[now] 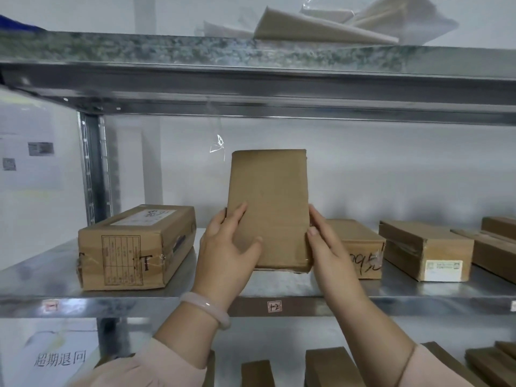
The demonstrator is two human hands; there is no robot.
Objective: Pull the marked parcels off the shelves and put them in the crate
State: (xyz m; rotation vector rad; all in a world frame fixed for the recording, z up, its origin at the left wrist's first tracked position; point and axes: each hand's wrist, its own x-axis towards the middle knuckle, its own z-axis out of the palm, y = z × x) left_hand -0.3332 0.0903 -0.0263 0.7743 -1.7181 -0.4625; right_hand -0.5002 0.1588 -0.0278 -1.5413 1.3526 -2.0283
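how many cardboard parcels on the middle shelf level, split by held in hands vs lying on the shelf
Held upright in both hands: 1, the plain parcel gripped by the left hand and right hand.
Lying on the middle shelf: 5, namely the box marked T, the box with handwriting, the box with a white label, and two partly cut off at the right edge.
Total: 6

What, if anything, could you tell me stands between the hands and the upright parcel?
Nothing: the left hand and right hand both grip the parcel directly by its sides.
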